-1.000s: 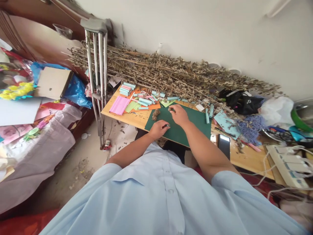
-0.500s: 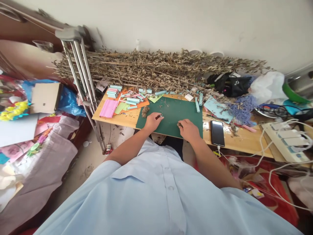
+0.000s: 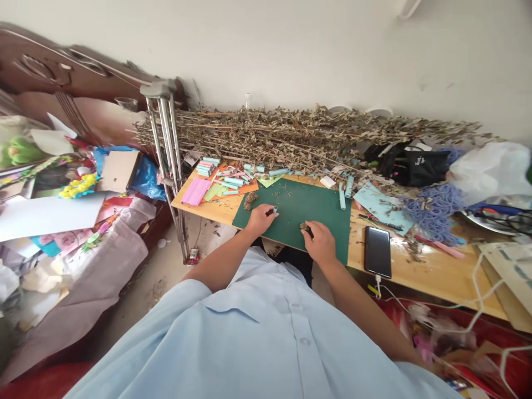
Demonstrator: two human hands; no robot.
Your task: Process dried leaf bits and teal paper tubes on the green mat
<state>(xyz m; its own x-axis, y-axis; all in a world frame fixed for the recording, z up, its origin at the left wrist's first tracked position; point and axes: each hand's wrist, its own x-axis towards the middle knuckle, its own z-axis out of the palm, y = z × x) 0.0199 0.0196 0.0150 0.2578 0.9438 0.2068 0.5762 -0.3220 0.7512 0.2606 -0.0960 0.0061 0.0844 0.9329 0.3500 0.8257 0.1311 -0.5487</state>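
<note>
Over the green cutting mat (image 3: 307,197), my left hand (image 3: 261,219) is closed on a small light-blue paper tube (image 3: 275,209); only its end shows between thumb and fingers. To the right, my right hand (image 3: 321,241) pinches a clump of dried leaves (image 3: 305,227) just above the mat. A larger brown clump of dried plant matter (image 3: 250,200) lies on the mat's left side, beyond my left hand. Leaf crumbs are scattered near the mat's far edge.
Rolled paper tubes (image 3: 234,182) and pink paper (image 3: 196,192) lie left of the mat. Dried stalks (image 3: 266,133) line the wall. On the right are a phone (image 3: 378,252) on a cable, blue paper (image 3: 380,202) and purple yarn (image 3: 434,210). Crutches (image 3: 166,138) stand at the left.
The camera view has shifted, so the scene sits lower in the picture. My right hand has turned slightly, showing more of the leaf clump. My left hand keeps its hold.
</note>
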